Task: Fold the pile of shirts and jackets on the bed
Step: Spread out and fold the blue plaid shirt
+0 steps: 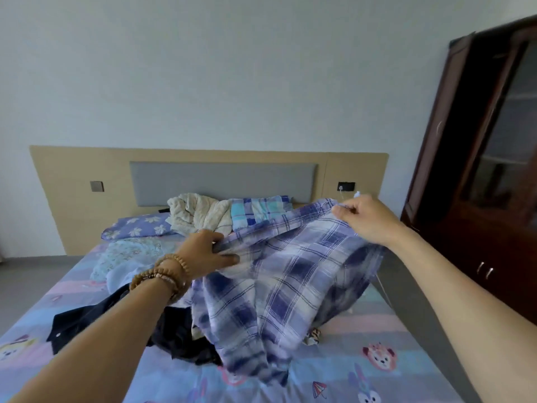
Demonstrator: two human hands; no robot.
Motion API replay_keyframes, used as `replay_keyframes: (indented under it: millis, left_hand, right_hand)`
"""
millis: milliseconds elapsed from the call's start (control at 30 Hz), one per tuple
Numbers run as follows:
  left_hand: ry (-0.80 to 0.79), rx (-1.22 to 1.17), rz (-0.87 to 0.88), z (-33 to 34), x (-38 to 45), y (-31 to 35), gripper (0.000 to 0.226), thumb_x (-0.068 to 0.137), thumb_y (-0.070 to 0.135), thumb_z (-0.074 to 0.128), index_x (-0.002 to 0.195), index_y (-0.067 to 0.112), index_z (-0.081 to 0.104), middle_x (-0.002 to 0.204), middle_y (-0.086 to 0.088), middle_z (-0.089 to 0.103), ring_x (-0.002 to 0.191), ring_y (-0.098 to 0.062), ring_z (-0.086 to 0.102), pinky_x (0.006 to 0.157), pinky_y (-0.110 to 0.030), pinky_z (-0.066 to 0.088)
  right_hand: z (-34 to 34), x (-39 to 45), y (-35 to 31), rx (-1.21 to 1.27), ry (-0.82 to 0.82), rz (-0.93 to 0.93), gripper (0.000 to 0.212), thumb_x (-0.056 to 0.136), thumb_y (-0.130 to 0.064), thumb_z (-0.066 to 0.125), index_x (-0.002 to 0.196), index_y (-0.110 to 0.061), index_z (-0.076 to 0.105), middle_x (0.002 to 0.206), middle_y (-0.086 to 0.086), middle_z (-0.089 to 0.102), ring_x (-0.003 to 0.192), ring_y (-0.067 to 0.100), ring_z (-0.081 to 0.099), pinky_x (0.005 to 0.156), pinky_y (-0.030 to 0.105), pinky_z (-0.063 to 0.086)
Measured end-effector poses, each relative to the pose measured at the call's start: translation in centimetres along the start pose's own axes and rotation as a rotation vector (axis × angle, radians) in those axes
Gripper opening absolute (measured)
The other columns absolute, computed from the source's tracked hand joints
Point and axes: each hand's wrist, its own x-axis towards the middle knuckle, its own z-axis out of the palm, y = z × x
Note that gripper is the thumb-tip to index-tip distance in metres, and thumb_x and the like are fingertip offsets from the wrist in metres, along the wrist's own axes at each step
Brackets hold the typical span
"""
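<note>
Bedroom, cartoon-print bed sheet [377, 330] | left hand [207, 253] and right hand [369, 221] are pinching blue-white plaid cotton shirt [290, 286], lifting | risk: hem is possibly snagging dark navy garment [116, 321] below

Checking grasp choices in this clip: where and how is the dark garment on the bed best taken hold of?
At the flat corner of the dark garment, coming from the left. That part lies spread and bare on the bed, while its right side is buried under the plaid shirt both hands hold.
</note>
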Motion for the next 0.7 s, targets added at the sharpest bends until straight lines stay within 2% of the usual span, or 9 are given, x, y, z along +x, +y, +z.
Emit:
replay_keyframes:
  millis: [100, 200, 267, 367, 500, 567, 600, 667, 700]
  left_hand:
    - [0.091, -0.102, 0.049, -2.7, -3.1, 0.9, 0.038, 0.076, 0.015, 0.08, 0.063, 0.018, 0.044, 0.055, 0.004, 0.049, 0.041, -0.006, 0.045, 0.042, -0.015, 0.038]
    - [0.277, -0.153, 0.137, -4.6, -5.0, 1.6, 0.052, 0.072, 0.007, 0.08, 0.052, 0.018, 0.033, 0.057, 0.0, 0.044, 0.051, -0.016, 0.042, 0.052, -0.028, 0.042]
    - [0.335, -0.239, 0.141, -5.9, -6.2, 2.4, 0.058, 0.075, 0.008, 0.078, 0.053, 0.018, 0.026, 0.052, -0.003, 0.041, 0.051, -0.016, 0.039, 0.048, -0.024, 0.035]
    - [0.266, -0.373, 0.111, -7.5, -7.8, 4.5, 0.049, 0.083, 0.017, 0.074, 0.058, 0.016, 0.031, 0.049, -0.004, 0.044, 0.042, -0.016, 0.04, 0.036, -0.017, 0.029]
    - [0.26, -0.195, 0.176, -9.6, -9.9, 6.5, 0.027, 0.087, 0.028, 0.07, 0.072, 0.016, 0.051, 0.054, 0.005, 0.049, 0.046, -0.011, 0.042, 0.048, -0.021, 0.033]
    - [0.262, -0.043, 0.206, -10.2, -11.0, 6.9, 0.016, 0.089, 0.03, 0.067, 0.079, 0.019, 0.062, 0.057, 0.009, 0.053, 0.052, -0.008, 0.048, 0.053, -0.022, 0.034]
    - [0.256, -0.008, 0.235, -10.2, -11.4, 7.3, 0.015, 0.09, 0.03, 0.065, 0.08, 0.019, 0.065, 0.058, 0.012, 0.052, 0.054, -0.005, 0.048, 0.053, -0.021, 0.034]
    - [0.213, -0.001, 0.314, -9.9, -12.0, 8.8, 0.013, 0.091, 0.029, 0.064, 0.08, 0.021, 0.067, 0.057, 0.009, 0.053, 0.052, -0.002, 0.047, 0.053, -0.022, 0.036]
    - [0.179, -0.004, 0.349, -9.6, -12.3, 9.5, 0.013, 0.091, 0.029, 0.064, 0.081, 0.021, 0.067, 0.056, 0.006, 0.054, 0.049, -0.002, 0.046, 0.051, -0.022, 0.037]
  right_hand:
    - [-2.3, -3.6, -1.2, -0.046, 0.221, 0.05, 0.049, 0.101, -0.025, 0.052, 0.055, -0.012, 0.04, 0.053, -0.002, 0.03, 0.052, 0.015, 0.028, 0.055, 0.032, 0.02]
    - [-2.4, -6.2, -2.8, -0.018, 0.37, 0.111, 0.048, 0.101, -0.024, 0.049, 0.057, -0.016, 0.032, 0.055, -0.001, 0.032, 0.057, 0.019, 0.031, 0.055, 0.034, 0.019]
    - [-2.0, -7.8, -4.4, 0.108, 0.428, 0.147, 0.048, 0.102, -0.02, 0.048, 0.057, -0.017, 0.032, 0.056, -0.001, 0.03, 0.058, 0.017, 0.029, 0.055, 0.034, 0.018]
    - [-1.3, -9.7, -6.4, 0.283, 0.527, 0.23, 0.046, 0.103, -0.016, 0.045, 0.059, -0.016, 0.032, 0.058, -0.001, 0.029, 0.055, 0.014, 0.027, 0.048, 0.027, 0.021]
    - [-1.2, -12.0, -7.7, 0.351, 0.565, 0.265, 0.04, 0.102, -0.011, 0.047, 0.062, -0.013, 0.044, 0.06, 0.003, 0.04, 0.045, 0.011, 0.036, 0.034, 0.013, 0.024]
    - [-1.4, -12.8, -8.5, 0.239, 0.504, 0.232, 0.015, 0.096, -0.011, 0.055, 0.082, -0.011, 0.061, 0.085, 0.003, 0.059, 0.063, 0.01, 0.052, 0.05, 0.008, 0.036]
    - [-1.5, -13.4, -9.5, 0.19, 0.436, 0.196, 0.015, 0.09, -0.012, 0.062, 0.106, -0.013, 0.063, 0.11, 0.001, 0.061, 0.086, 0.01, 0.057, 0.07, 0.01, 0.042]
    - [-0.2, -13.6, -11.3, 0.207, 0.124, 0.084, 0.075, 0.082, -0.015, 0.075, 0.146, -0.021, 0.037, 0.136, -0.009, 0.043, 0.119, 0.008, 0.043, 0.102, 0.027, 0.037]
    - [1.2, -13.8, -12.4, 0.224, -0.055, 0.047, 0.086, 0.08, -0.015, 0.078, 0.151, -0.024, 0.03, 0.132, -0.011, 0.045, 0.117, 0.006, 0.043, 0.103, 0.031, 0.038]
